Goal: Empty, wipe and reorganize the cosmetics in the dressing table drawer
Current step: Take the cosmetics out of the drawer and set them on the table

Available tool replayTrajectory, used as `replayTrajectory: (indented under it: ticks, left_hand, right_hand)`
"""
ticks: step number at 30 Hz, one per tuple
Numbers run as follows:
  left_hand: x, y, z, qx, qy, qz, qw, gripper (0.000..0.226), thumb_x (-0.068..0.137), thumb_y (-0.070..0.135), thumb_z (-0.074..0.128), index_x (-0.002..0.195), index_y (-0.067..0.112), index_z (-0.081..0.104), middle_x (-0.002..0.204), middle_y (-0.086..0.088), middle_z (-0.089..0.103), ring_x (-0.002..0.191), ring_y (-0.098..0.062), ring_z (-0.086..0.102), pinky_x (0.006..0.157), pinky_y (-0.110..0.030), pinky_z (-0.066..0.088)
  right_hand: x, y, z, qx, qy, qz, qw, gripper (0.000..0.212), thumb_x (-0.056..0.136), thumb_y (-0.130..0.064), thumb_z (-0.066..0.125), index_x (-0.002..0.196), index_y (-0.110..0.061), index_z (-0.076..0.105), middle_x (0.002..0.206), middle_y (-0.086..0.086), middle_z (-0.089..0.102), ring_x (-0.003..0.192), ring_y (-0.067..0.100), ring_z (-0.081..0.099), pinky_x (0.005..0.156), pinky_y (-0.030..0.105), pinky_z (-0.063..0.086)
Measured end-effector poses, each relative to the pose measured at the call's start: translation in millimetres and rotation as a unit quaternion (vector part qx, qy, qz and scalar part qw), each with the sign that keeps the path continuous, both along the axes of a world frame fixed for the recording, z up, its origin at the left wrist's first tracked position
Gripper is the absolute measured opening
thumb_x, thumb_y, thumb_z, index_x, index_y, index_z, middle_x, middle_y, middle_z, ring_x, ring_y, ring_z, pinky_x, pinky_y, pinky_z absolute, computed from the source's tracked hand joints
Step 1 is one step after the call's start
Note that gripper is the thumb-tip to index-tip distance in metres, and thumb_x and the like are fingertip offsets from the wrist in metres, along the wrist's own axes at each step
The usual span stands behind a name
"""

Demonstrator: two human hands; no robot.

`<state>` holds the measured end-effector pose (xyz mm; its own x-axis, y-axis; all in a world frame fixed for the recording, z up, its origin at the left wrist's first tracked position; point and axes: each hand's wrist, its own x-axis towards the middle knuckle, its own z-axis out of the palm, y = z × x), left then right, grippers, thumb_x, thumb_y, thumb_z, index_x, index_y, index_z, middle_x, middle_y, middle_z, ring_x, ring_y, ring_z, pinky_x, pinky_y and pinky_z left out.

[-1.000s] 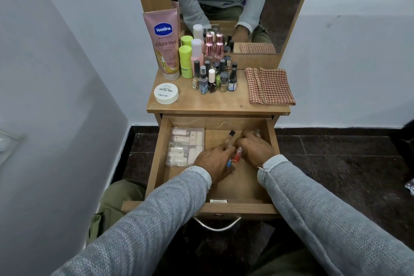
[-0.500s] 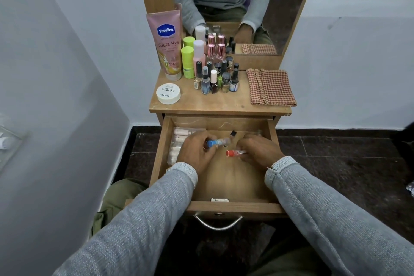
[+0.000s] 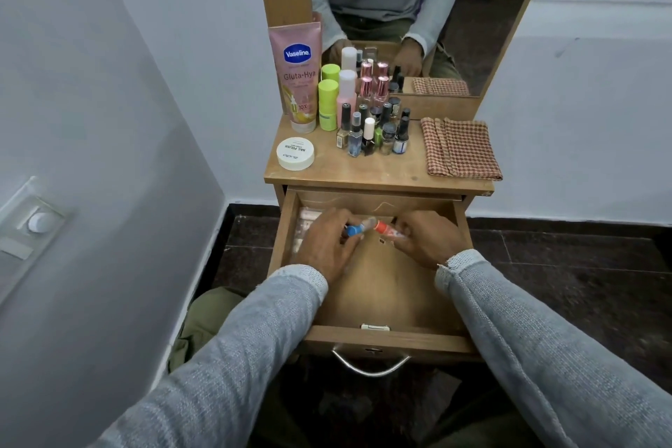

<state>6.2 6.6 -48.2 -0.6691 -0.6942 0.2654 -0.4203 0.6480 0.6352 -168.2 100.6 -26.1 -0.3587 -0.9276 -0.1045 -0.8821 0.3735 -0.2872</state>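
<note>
Landmark: the open wooden drawer [image 3: 367,302] of your dressing table.
Left hand [image 3: 327,244]: inside the drawer at its left, fingers curled round a small blue-capped tube [image 3: 354,230], above a clear plastic box [image 3: 303,225] you mostly cover.
Right hand [image 3: 429,240]: inside the drawer at its right, fingers pinching a small red-capped tube [image 3: 385,228].
Writing: behind the drawer on the wooden tabletop [image 3: 363,171], your pink tube [image 3: 298,76] reads "Vaseline" and "Gluta-Hya"; the round white jar [image 3: 295,153] reads "NAIL POLISH".
Tabletop: nail polish bottles [image 3: 374,131] cluster mid-top; a folded checked cloth [image 3: 460,147] lies right.
Room: white walls, dark stone floor [image 3: 567,265], mirror [image 3: 418,11] behind.
</note>
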Motion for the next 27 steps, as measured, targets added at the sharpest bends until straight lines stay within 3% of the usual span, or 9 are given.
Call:
replayTrajectory:
  ticks: [7, 11, 16, 20, 24, 27]
  left_hand:
    - [-26, 8, -13, 0.041, -0.041, -0.046, 0.997, 0.015, 0.079, 0.007, 0.073, 0.084, 0.012, 0.06, 0.085, 0.002, 0.054, 0.074, -0.016, 0.053, 0.069, -0.034, 0.049]
    - [-27, 9, -16, 0.05, -0.007, -0.032, 0.998, 0.015, 0.08, 0.008, 0.072, 0.083, 0.013, 0.059, 0.086, -0.001, 0.059, 0.075, -0.018, 0.055, 0.069, -0.038, 0.051]
    - [-16, 5, -2, 0.004, 0.092, 0.024, 0.995, 0.015, 0.082, 0.013, 0.073, 0.09, 0.011, 0.061, 0.093, -0.005, 0.064, 0.081, -0.017, 0.061, 0.065, -0.025, 0.054]
    - [-3, -2, 16, -0.081, 0.15, 0.062, 0.983, 0.017, 0.08, 0.009, 0.076, 0.09, 0.006, 0.063, 0.094, -0.007, 0.064, 0.081, -0.01, 0.055, 0.07, -0.008, 0.045]
    - [12, -13, 26, -0.118, 0.203, 0.073, 0.969, 0.015, 0.081, 0.008, 0.074, 0.09, 0.002, 0.063, 0.095, -0.01, 0.063, 0.084, -0.018, 0.06, 0.071, -0.019, 0.051]
    - [13, -23, 37, -0.11, 0.222, 0.076, 0.966, 0.015, 0.082, 0.007, 0.073, 0.092, 0.002, 0.063, 0.096, -0.01, 0.063, 0.086, -0.018, 0.06, 0.073, -0.021, 0.052]
  right_hand:
    - [-18, 10, -9, 0.081, 0.087, 0.025, 0.993, 0.01, 0.089, -0.02, 0.061, 0.097, -0.016, 0.065, 0.1, 0.006, 0.066, 0.089, 0.023, 0.061, 0.081, 0.038, 0.054]
    - [-18, 10, -8, 0.089, 0.064, 0.015, 0.994, 0.015, 0.087, -0.027, 0.065, 0.097, -0.017, 0.065, 0.1, 0.005, 0.066, 0.089, 0.023, 0.061, 0.077, 0.035, 0.052]
    - [-15, 11, -8, 0.053, -0.014, -0.013, 0.998, 0.015, 0.085, -0.03, 0.067, 0.094, -0.019, 0.067, 0.094, 0.001, 0.068, 0.081, 0.017, 0.062, 0.066, 0.028, 0.045]
    - [-10, 8, -2, -0.007, -0.044, -0.022, 0.999, 0.019, 0.083, -0.038, 0.065, 0.086, -0.019, 0.067, 0.084, -0.001, 0.068, 0.071, 0.016, 0.061, 0.066, 0.035, 0.053]
    - [-4, 3, 11, -0.057, -0.049, 0.002, 0.997, 0.019, 0.081, -0.041, 0.067, 0.087, -0.024, 0.065, 0.08, -0.006, 0.066, 0.071, 0.015, 0.061, 0.066, 0.04, 0.055]
    - [1, -4, 22, -0.092, -0.054, 0.02, 0.994, 0.018, 0.082, -0.036, 0.066, 0.091, -0.02, 0.067, 0.08, -0.005, 0.066, 0.071, 0.015, 0.061, 0.066, 0.042, 0.055]
